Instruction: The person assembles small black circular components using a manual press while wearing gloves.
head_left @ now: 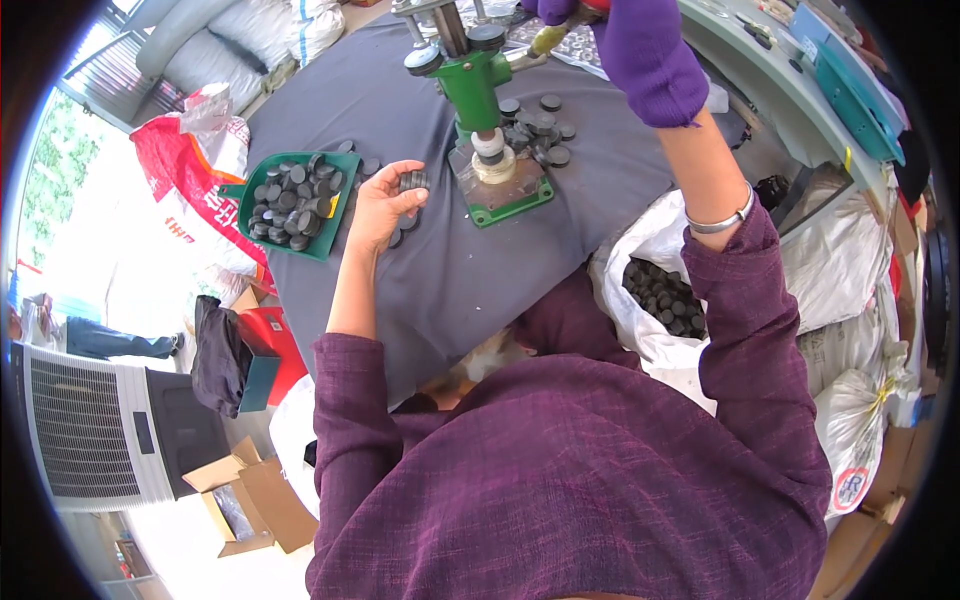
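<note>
My left hand (380,208) is closed around a short stack of black round caps (413,181), held between thumb and fingers just left of the press. In a purple knitted glove, my right hand (645,60) grips the lever (550,40) of a green hand press (472,90) at the top edge, where part of the fingers is cut off. The press's ram meets a pale round seat (494,166) on its base; whether a cap lies between them I cannot tell. A pile of black caps (540,128) lies behind the base, to its right.
A green dustpan (325,240) full of black caps lies left of my left hand, with loose caps beside it. Grey cloth (440,290) covers the table. At the right, below the table edge, an open white sack (625,290) holds more caps.
</note>
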Demonstrator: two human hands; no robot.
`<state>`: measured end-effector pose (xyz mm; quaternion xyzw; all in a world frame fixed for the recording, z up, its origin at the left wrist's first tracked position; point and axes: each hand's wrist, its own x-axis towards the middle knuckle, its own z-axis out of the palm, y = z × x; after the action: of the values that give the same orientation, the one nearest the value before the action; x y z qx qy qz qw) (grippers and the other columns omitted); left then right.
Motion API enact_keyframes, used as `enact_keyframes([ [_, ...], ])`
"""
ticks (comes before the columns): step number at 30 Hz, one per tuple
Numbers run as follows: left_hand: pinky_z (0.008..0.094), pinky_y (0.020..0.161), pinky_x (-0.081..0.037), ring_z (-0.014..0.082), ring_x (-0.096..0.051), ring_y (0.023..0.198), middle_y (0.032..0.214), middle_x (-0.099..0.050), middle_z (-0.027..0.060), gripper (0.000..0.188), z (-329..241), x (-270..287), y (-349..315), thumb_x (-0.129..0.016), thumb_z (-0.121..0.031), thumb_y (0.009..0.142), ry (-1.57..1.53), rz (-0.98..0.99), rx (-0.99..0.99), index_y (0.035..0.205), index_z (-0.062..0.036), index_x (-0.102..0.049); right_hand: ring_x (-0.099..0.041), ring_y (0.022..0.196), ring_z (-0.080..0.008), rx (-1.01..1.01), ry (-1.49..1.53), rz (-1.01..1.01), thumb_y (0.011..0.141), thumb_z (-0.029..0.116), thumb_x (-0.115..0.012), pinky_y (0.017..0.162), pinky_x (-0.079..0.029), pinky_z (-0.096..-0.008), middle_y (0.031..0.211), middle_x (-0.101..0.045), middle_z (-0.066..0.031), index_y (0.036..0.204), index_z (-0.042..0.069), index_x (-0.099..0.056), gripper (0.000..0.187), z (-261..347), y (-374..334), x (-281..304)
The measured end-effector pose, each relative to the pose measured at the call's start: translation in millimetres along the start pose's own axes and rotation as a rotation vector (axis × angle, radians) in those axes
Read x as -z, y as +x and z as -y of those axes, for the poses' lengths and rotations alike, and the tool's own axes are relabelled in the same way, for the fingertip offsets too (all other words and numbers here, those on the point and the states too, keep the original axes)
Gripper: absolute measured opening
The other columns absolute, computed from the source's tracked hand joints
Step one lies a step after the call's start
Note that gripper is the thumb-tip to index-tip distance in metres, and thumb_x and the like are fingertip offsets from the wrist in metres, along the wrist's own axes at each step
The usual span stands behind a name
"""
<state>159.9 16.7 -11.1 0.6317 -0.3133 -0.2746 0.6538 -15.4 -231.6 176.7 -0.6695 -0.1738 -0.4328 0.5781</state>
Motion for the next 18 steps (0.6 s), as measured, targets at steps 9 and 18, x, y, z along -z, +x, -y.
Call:
enact_keyframes([
  [9, 0.0224, 0.057, -0.043, 0.007, -0.054, 0.066, 0.079, -0.061, -0.0001, 0.034, -28.6, 35.9, -1.8, -0.07, 0.002, 0.075, 0.277, -0.234, -0.02, 0.108, -0.0032, -0.064, -0.052, 0.051, -0.0125, -0.084, -0.041, -0.06, 0.099, 0.032, -0.034, 0.058, -0.047, -0.0256, 0.057, -0.053, -0.0047, 0.095, -0.004, -0.062, 0.046, 9.1, -1.3, -1.9],
  [18, 0.0406, 0.078, -0.05, 0.0349, -0.064, 0.092, 0.095, -0.066, 0.0202, 0.039, 9.8, 14.9, 15.2, -0.075, -0.012, 0.068, 1.314, -0.094, -0.049, 0.104, -0.0037, -0.064, -0.05, 0.051, -0.0124, -0.034, -0.016, -0.026, 0.1, 0.03, -0.033, 0.056, -0.045, -0.0257, 0.058, -0.052, -0.0047, 0.097, -0.003, -0.063, 0.045, 2.4, -1.2, -10.1],
])
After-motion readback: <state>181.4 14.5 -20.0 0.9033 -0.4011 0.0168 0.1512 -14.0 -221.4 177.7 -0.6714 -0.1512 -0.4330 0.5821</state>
